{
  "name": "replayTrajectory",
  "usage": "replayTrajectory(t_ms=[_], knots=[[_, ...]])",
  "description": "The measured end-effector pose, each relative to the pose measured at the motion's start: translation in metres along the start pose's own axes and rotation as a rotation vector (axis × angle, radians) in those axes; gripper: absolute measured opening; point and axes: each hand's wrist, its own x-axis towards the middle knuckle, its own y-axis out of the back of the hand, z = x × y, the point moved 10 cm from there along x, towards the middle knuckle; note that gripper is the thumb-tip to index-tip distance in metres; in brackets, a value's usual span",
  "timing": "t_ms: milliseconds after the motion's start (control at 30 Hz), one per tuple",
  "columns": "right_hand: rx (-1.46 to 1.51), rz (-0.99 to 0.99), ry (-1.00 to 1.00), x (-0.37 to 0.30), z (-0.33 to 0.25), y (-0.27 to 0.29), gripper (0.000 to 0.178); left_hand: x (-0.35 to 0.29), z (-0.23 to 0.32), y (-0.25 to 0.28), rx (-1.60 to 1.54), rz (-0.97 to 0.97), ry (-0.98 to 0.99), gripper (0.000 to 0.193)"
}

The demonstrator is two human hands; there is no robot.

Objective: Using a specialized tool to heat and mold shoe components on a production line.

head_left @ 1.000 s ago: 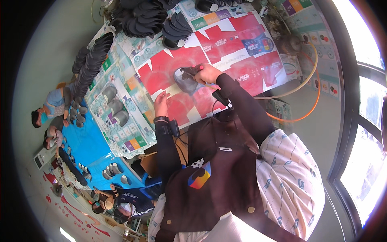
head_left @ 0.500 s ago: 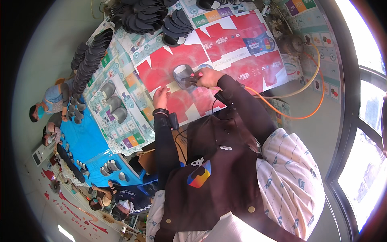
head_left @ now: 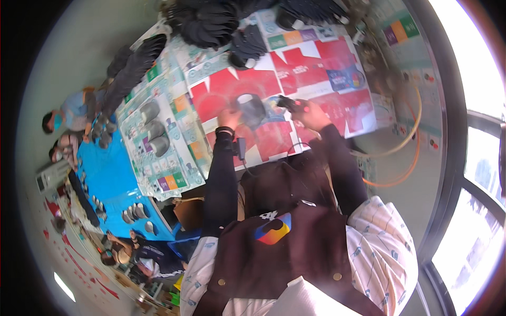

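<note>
A grey, curved, cup-like piece with a pale patch at one end lies on a red and white printed sheet. My left hand is at the left edge of this piece and seems to touch it. Motion blurs its fingers, so their grip does not show. To the right of the piece, apart from it, my right hand is closed around a dark spray gun with red knobs. The nozzle end points left, over the sheet.
Dark curved pieces are stacked along the far edge. Several grey pieces lie on printed sheets at left. Beyond stands a blue table with people around it. An orange hose and a beige hose loop at right.
My right hand has drawn back to the right with the spray gun, away from the grey piece. My left hand has come in to the piece's left edge. The whole view has shifted slightly.
</note>
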Motion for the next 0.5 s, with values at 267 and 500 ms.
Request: replayTrajectory(t_ms=[267,500], knots=[[0.112,0.034,0.091,-0.018,0.033,0.037,0.033,-0.094,0.011,0.041,-0.722,0.104,-0.086,0.015],[0.074,-0.009,0.116,-0.015,0.03,0.032,0.034,-0.213,-0.22,0.167,-1.626,0.587,0.098,0.026]])
